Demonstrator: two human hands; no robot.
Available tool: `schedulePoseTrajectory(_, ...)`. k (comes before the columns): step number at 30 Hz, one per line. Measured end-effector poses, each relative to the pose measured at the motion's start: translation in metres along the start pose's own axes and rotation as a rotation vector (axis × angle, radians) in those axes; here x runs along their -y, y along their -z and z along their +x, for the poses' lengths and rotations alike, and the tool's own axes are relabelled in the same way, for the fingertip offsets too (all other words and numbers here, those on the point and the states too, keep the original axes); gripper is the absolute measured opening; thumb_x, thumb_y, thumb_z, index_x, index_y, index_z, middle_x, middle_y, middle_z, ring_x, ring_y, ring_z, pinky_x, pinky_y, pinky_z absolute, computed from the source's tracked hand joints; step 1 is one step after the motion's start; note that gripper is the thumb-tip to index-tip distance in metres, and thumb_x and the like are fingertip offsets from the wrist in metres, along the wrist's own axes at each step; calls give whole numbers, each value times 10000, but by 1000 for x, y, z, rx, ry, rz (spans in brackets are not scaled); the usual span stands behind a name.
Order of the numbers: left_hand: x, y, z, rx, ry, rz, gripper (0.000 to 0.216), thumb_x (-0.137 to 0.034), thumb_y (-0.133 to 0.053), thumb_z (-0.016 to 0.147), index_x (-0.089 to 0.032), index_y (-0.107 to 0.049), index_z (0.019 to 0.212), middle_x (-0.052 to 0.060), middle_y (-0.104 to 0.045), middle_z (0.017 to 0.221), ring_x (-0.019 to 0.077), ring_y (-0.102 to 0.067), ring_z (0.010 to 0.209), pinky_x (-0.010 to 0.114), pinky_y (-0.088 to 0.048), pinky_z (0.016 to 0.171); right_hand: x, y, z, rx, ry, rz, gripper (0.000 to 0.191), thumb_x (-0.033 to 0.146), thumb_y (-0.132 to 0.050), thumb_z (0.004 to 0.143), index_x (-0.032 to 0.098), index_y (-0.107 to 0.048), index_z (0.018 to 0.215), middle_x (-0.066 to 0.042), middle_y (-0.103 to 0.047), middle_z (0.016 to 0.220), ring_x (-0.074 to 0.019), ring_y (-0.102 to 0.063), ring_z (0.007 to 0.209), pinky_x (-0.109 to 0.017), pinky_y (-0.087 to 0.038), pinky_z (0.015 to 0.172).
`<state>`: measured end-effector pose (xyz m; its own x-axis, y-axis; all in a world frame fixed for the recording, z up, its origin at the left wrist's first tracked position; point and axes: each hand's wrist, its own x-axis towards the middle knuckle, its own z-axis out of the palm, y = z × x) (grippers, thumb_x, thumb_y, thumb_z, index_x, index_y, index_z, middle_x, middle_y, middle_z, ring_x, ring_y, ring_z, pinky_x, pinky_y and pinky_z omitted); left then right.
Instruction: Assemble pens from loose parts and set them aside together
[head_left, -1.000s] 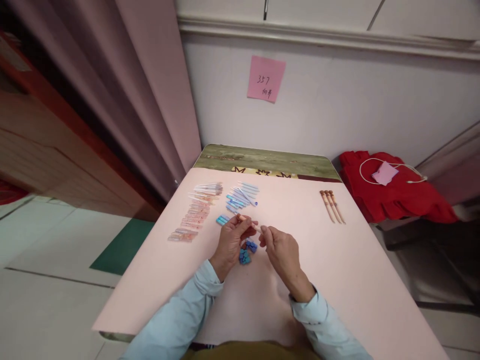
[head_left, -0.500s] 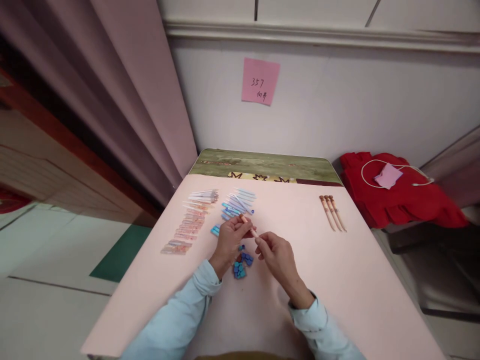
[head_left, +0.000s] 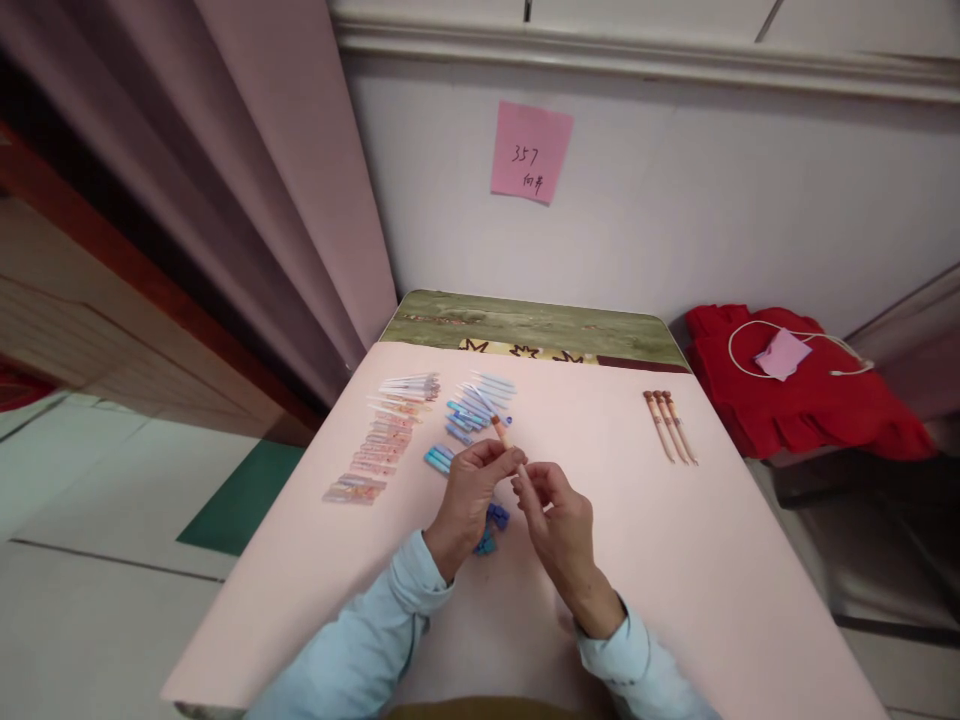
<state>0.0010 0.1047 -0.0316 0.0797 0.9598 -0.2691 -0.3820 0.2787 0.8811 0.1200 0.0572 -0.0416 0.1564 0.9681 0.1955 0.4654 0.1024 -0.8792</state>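
A pale pinkish pen (head_left: 503, 436) with a brown top is held over the middle of the table, its top tilted away to the left. My left hand (head_left: 471, 494) is closed round its barrel. The fingers of my right hand (head_left: 558, 514) pinch at the lower end, which they mostly hide. Small blue pieces (head_left: 496, 516), like caps, lie under the hands, partly covered by my left hand. Just past that hand are blue and turquoise tubes (head_left: 438, 459) and a spread of slim pale-blue sticks (head_left: 491, 385).
Three brown-topped pens (head_left: 670, 427) lie side by side at the right. Clear and pinkish parts (head_left: 381, 445) form a column at the left. Behind the table hangs a pink note (head_left: 532, 152) on the wall; a red cloth (head_left: 795, 400) with a white cable sits to the right.
Both hands have come closer together on the pen, and my left hand covers more of the blue pieces. The pen points more steeply away from me. The view has shifted slightly.
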Motion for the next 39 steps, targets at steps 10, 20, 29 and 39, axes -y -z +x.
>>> schedulePoseTrajectory(10, -10, 1, -7, 127, 74, -10, 272, -408, -756, 753, -137, -753, 777, 55, -678, 695, 138, -598, 627, 246, -483, 601, 8, 6, 8, 320, -378, 637, 410, 548, -598, 883, 153, -685, 822, 38, -507, 525, -72, -410, 413, -200, -312, 431)
schedulePoseTrajectory(20, -18, -6, -10, 52, 71, -134, 342, -402, -801, 728, -137, -716, 926, 76, -731, 827, 153, -665, 724, 280, -528, 725, -1, 5, -3, 131, -137, 229, 326, 496, -626, 881, 184, -701, 939, 2, -609, 605, -112, -508, 492, -222, -379, 500)
schedulePoseTrajectory(29, -28, -11, -15, -23, 32, -147, 341, -382, -827, 691, -122, -711, 880, 80, -743, 807, 173, -703, 701, 303, -560, 725, 11, 5, -14, 166, -121, 315, 387, 488, -502, 952, 170, -722, 980, 11, -552, 566, -98, -457, 446, -220, -362, 470)
schedulePoseTrajectory(39, -22, -9, -24, 40, 46, -146, 351, -467, -758, 758, -151, -693, 896, 82, -737, 828, 172, -695, 724, 274, -533, 665, 19, 5, -11, 204, -203, 508, 388, 515, -515, 944, 163, -659, 862, 51, -478, 536, -70, -375, 423, -198, -301, 428)
